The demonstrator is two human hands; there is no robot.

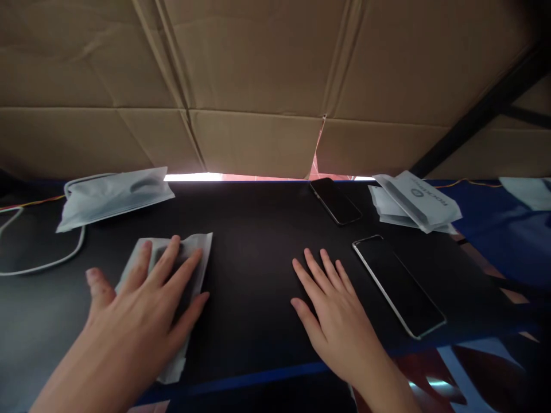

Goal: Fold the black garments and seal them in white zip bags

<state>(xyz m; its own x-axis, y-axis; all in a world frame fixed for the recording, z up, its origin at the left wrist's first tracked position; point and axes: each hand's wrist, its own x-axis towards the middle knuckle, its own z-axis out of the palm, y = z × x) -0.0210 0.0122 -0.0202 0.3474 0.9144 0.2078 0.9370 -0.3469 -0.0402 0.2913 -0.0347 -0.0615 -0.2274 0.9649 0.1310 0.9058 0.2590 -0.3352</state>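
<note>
Evidently, the fingers of your left hand (pixel 133 310) were spread wide, lying over a translucent white pouch (pixel 189 287) at the lower left of the frame; they were not curled around it. Your right hand (pixel 340 312), just right of the lower centre, was open too, palm down over the black tabletop (pixel 253 246); whether it pressed on the surface, you could not tell. Just right of it lay a large smartphone (pixel 398 287) with a pale edge, dark screen up, and a smaller black smartphone (pixel 336 201) lay beyond. Printed white pouches (pixel 424 201) overlapped at the right. Another white pouch (pixel 118 196) lay at the left, near a white cable (pixel 43 269). Brown cardboard (pixel 249 69) filled the top of the frame.
</note>
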